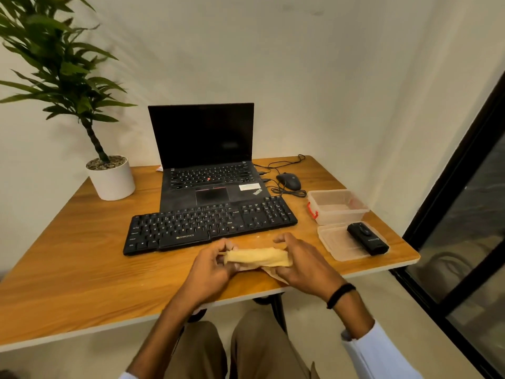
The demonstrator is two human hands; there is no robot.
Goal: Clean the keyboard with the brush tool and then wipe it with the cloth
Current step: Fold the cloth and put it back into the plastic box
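Both hands are clamped on the yellow cloth (257, 257), which is stretched between them just in front of the keyboard (210, 225), a little above the wooden table (68, 255). The left hand (210, 265) pinches one end with fingers and thumb curled round it, and the right hand (297, 261) grips the other end, so the two hands are apart with the cloth bunched into a band between them. The right wrist wears a black band (340, 295). The keyboard lies flat and slightly askew, touched by neither hand. Directly behind the keyboard stands an open laptop (207, 170) with a dark screen, its front edge just meeting the keyboard. To the right of the keyboard sits a clear plastic box (337, 206) with a red latch, and nearer than that its lid (341, 244), on which rests a black tool (367, 238) (its bristles cannot be made out). Behind and right of the keyboard is a wired mouse (288, 181); behind and left, a potted plant (110, 177).
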